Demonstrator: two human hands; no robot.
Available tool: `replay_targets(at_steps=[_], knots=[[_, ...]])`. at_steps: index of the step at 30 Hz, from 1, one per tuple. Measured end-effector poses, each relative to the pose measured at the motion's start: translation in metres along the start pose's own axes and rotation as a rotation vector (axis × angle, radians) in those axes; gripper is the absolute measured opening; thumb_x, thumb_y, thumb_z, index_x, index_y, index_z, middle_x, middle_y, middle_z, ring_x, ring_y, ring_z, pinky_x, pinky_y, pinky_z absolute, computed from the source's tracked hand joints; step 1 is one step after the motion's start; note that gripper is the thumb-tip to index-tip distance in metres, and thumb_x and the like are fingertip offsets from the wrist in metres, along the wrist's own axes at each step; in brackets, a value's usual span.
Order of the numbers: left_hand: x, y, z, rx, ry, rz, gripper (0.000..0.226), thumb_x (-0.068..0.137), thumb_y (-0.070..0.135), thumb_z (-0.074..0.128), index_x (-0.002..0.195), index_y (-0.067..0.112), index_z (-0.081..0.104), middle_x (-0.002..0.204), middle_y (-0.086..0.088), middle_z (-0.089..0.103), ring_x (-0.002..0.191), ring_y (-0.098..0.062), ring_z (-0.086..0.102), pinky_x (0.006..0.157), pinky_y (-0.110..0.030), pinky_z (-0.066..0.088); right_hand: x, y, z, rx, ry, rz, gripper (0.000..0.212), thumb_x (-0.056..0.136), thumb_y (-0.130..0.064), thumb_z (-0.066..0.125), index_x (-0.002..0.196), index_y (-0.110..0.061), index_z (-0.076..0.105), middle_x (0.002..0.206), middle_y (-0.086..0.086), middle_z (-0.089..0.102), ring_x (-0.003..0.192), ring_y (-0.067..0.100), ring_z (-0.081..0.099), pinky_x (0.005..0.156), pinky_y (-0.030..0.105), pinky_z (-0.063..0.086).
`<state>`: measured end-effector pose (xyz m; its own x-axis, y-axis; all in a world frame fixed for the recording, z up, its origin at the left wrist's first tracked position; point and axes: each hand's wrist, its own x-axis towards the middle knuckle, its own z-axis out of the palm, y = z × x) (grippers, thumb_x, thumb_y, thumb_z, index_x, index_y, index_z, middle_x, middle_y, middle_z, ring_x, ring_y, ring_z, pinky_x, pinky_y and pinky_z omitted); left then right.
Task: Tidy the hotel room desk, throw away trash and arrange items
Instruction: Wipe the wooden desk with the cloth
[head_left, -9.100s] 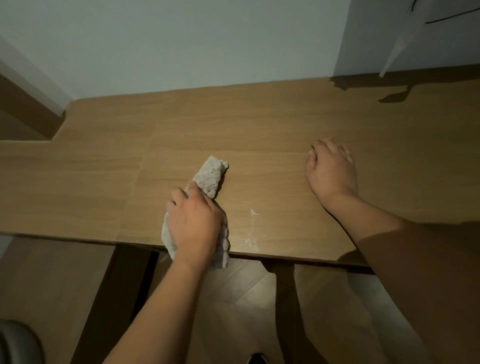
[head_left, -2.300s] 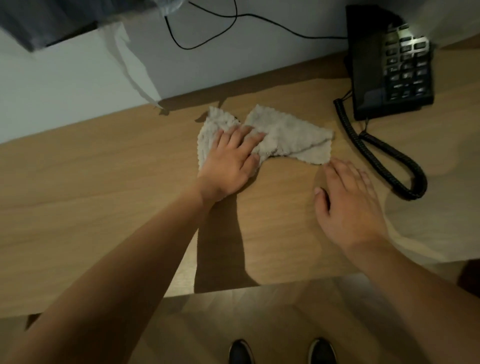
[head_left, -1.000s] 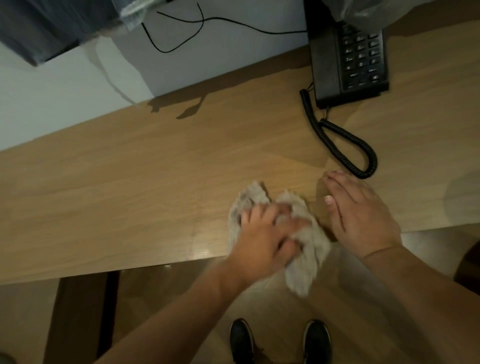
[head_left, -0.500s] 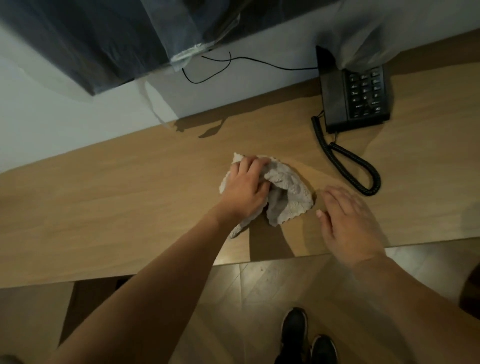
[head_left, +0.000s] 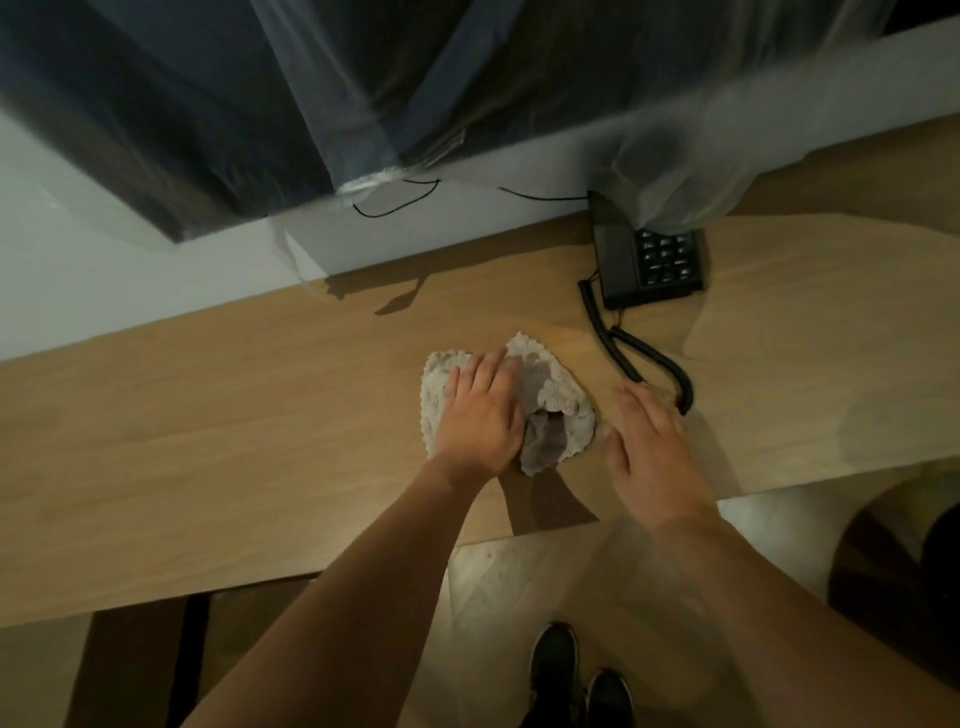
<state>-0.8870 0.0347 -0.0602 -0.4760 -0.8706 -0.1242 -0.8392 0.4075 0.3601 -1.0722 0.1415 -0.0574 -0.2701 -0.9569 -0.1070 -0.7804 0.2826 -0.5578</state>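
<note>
While the left hand (head_left: 480, 415) lies flat on the grey cloth (head_left: 558, 400), fingers straight and together, it presses the crumpled cloth onto the wooden desk (head_left: 208, 415). No curl round the fabric visible; palm and fingers just bear down on its left part. Cloth sits near the desk's front edge, bunched, its right half free and folded over itself.

Right hand (head_left: 652, 441) just beside the cloth, to its right. Fingers spread and relaxed, holding nothing; cannot tell whether the palm rests on the desk or hovers just above it. Its fingertips are near the loop of the coiled cord (head_left: 639, 358).

Black telephone (head_left: 647, 260) stands at the back of the desk by the wall, keypad facing up, cord trailing forward toward the right hand. Clear plastic sheet (head_left: 675, 171) drapes over the phone's far end. Thin black cable (head_left: 395, 202) hangs along the wall. Dark shoes (head_left: 576, 675) on the floor below.
</note>
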Motion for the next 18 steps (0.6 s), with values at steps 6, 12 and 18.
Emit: replay_targets(at_steps=[6,12,18], knots=[[-0.009,0.053,-0.02,0.026,0.031,0.089,0.052,0.108,0.029,0.032,0.157,0.01,0.029,0.164,-0.012,0.026,0.153,-0.03,0.018,0.126,-0.046,0.011,-0.025,-0.009,-0.059,0.03,0.101,0.132,0.051,0.101,-0.024,0.045,0.149,-0.01,0.039,0.156,0.008,0.033,0.146,0.023,0.026,0.121,0.042,0.024],[-0.008,0.129,-0.022,0.102,-0.014,0.275,0.052,0.109,0.026,0.031,0.159,0.013,0.023,0.166,-0.01,0.021,0.155,-0.027,0.01,0.127,-0.042,0.003,-0.06,0.012,-0.112,0.022,0.21,0.219,0.05,0.101,-0.022,0.049,0.15,-0.014,0.038,0.156,0.004,0.034,0.146,0.018,0.025,0.121,0.039,0.023],[-0.013,0.235,0.0,0.166,-0.022,0.4,0.051,0.108,0.03,0.031,0.156,0.012,0.03,0.162,-0.01,0.03,0.151,-0.027,0.022,0.126,-0.041,0.006,-0.119,0.07,-0.171,0.007,0.31,0.328,0.05,0.103,-0.023,0.048,0.15,-0.011,0.038,0.157,0.005,0.034,0.147,0.017,0.023,0.12,0.031,0.012]])
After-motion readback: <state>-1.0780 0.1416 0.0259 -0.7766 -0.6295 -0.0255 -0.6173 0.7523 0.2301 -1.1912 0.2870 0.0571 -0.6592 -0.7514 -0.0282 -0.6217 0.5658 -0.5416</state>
